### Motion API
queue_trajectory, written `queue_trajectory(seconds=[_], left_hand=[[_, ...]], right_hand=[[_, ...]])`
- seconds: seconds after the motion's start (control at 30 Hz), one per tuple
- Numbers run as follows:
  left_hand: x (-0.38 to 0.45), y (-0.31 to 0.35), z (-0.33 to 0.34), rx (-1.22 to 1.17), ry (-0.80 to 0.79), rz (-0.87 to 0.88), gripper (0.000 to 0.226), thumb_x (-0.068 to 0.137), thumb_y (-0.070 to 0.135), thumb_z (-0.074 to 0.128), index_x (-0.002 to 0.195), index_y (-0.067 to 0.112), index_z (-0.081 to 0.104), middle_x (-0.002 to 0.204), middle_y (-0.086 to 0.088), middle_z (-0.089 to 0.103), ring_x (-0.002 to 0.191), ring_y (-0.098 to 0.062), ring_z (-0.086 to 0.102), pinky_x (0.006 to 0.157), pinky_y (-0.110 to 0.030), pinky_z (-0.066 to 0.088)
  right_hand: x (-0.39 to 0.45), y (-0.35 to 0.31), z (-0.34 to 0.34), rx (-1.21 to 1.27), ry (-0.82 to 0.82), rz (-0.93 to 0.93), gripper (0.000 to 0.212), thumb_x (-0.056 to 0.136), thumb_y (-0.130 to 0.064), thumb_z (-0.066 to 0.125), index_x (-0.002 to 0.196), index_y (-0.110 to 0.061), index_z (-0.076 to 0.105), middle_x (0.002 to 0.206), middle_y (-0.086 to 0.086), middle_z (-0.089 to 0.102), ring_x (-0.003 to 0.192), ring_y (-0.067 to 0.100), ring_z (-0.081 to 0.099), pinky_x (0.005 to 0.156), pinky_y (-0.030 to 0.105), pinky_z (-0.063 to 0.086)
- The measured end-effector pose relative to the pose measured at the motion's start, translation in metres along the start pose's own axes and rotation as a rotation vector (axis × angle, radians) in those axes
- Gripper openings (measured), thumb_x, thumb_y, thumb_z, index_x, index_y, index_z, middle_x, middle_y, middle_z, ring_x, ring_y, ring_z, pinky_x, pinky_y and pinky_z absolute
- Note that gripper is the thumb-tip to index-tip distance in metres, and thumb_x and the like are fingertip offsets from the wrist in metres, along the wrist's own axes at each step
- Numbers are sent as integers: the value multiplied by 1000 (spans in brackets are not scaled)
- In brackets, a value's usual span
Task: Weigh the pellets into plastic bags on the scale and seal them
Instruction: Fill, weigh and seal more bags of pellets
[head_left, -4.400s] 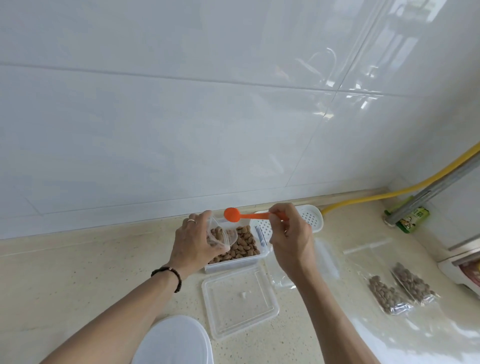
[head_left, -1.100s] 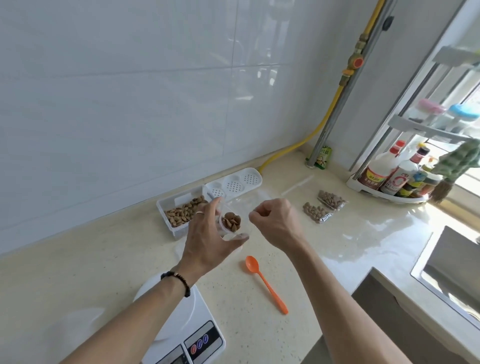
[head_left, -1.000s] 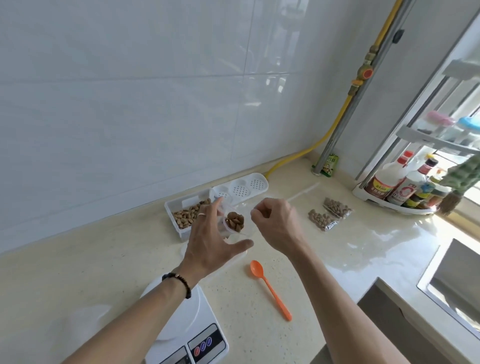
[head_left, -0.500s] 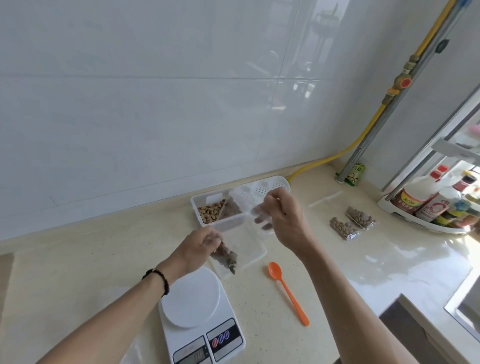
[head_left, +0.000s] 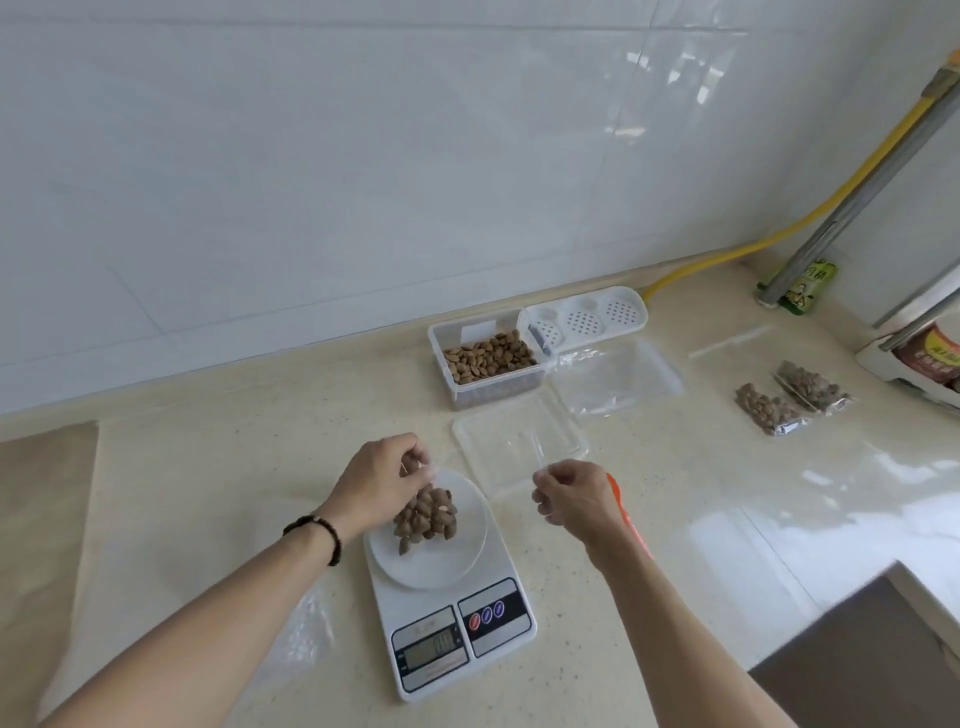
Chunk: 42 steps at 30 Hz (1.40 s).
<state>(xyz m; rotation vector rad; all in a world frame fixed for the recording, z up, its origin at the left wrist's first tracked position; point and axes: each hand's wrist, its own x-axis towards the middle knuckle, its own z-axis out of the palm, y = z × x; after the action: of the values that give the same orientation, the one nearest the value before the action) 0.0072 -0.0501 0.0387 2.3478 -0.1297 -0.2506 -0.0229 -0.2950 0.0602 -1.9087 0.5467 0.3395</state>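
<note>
A clear plastic bag of brown pellets (head_left: 428, 517) lies on the round plate of the white digital scale (head_left: 452, 639). My left hand (head_left: 382, 480) pinches the bag's top edge just above the pellets. My right hand (head_left: 571, 499) is to the right of the scale with its fingers curled, pinching what looks like the other end of the bag's clear mouth. The open container of pellets (head_left: 488, 358) stands by the wall. An orange spoon (head_left: 631, 525) lies partly hidden behind my right hand.
The container's clear lid (head_left: 519, 447) lies flat between scale and container. Empty clear bags (head_left: 618, 379) lie right of it, beside a white perforated tray (head_left: 587, 319). Two filled bags (head_left: 766, 410) (head_left: 810, 387) lie at the far right. A counter cut-out (head_left: 872, 649) is at the lower right.
Both hands have come down and toward me from the container. The bag of pellets that hung from my left hand now lies on the scale plate.
</note>
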Motion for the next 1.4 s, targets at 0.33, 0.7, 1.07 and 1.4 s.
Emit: queue_trajectory(seconds=[0.33, 0.7, 1.07, 1.4], left_hand=[[-29, -35, 7, 530, 197, 242, 47, 94, 43, 32, 121, 13, 58, 117, -7, 62, 116, -28, 55, 104, -50, 36], [-76, -76, 13, 726, 77, 178, 69, 99, 56, 19, 148, 10, 32, 151, -10, 40, 145, -29, 23, 116, -57, 13], [-83, -80, 20, 700, 73, 170, 71, 99, 58, 14, 150, 10, 27, 155, -12, 31, 147, -29, 17, 116, -57, 14], [-62, -62, 10, 672, 70, 204, 73, 99, 58, 12, 149, 8, 27, 155, -13, 31, 147, -29, 17, 117, -58, 14]], right_hand=[[1, 1, 15, -402, 195, -187, 48, 98, -33, 51, 140, -13, 40, 139, 12, 52, 126, 30, 48, 104, 43, 38], [-17, -5, 47, -943, 106, -643, 79, 90, -59, 0, 157, -18, 11, 165, 3, 4, 152, 21, -6, 120, 42, -8], [-13, -10, 55, -1093, 88, -694, 72, 95, -55, 4, 157, -18, 5, 165, 5, -4, 151, 22, -10, 118, 42, -14], [-10, -13, 41, -860, 97, -555, 63, 103, -49, 26, 156, -18, 15, 165, 7, 7, 152, 23, 0, 122, 43, 2]])
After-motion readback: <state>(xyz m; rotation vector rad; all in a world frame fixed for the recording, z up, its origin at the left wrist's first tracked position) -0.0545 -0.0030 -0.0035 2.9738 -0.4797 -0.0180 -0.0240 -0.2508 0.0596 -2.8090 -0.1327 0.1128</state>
